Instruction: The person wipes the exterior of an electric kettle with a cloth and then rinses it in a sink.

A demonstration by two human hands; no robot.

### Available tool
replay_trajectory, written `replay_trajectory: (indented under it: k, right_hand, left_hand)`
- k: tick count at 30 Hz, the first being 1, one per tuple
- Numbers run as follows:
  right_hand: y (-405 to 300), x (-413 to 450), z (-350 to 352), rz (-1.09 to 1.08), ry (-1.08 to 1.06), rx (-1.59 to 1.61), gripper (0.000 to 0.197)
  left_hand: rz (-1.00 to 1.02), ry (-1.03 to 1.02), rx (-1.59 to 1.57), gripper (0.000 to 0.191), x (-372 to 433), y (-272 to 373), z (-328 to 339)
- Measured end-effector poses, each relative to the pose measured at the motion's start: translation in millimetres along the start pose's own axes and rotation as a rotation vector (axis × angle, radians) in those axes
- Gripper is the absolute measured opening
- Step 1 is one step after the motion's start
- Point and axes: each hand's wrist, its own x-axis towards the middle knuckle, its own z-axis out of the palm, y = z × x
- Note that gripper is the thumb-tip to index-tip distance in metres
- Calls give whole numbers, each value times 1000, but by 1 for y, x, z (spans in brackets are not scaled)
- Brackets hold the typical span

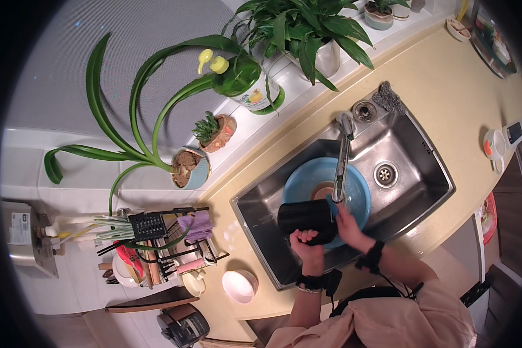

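Note:
My left hand (305, 242) grips the side of a black cylindrical container (302, 217), which lies tilted on its side over the sink. At the container's right-hand end is my right hand (350, 227), with a bit of blue cloth (332, 206) showing at its fingers; those fingertips are partly hidden. Below the container, a light-blue plastic basin (362, 191) sits in the stainless-steel sink (411, 148). A round brownish item, partly covered, shows inside the basin. The chrome faucet (341, 167) reaches over the basin, its end close to my right hand.
A pink-white bowl (240, 286) stands on the counter left of the sink, near a loaded black wire dish rack (174, 243). Potted plants and a green pump bottle (248, 82) line the sill. Steel wool (388, 97) rests at the sink's back corner. A white cup (494, 144) stands far right.

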Motion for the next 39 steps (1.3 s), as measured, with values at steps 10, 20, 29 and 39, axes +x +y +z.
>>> replay_trajectory:
  k: [10, 20, 29, 39]
  right_hand:
    - [-7, -33, -10, -96, 15, -30, 57]
    - [5, 4, -37, 500, -20, 557, 41]
    - [-30, -17, -25, 458, 119, 768, 39]
    - [-25, 18, -60, -177, -10, -136, 61]
  left_hand:
    - [-62, -82, -167, 30, 9, 13, -2]
    - [-169, -176, -128, 29, 6, 5, -5]
    - [-101, -200, -102, 30, 6, 3, 15]
    - [-244, -262, -186, 30, 11, 6, -5]
